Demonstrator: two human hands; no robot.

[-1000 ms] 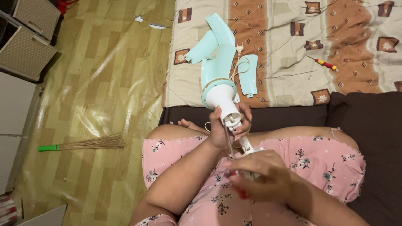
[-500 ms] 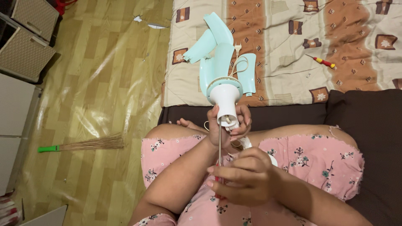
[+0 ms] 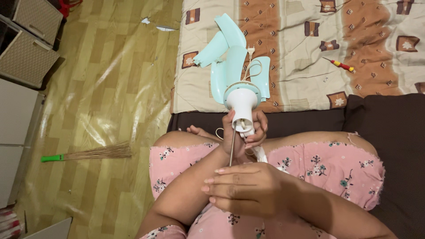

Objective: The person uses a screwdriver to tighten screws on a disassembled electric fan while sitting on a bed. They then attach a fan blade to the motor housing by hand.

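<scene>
While left hand [image 3: 241,132] grips the white fan motor housing [image 3: 242,104] steady, right hand [image 3: 241,188] is closed around a screwdriver [image 3: 232,148] driven into its base.

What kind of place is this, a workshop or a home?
Most likely a room in a home: a patterned quilt spread out, a vinyl wood-look floor with a hand broom lying on it, and woven storage boxes at the side.
</scene>
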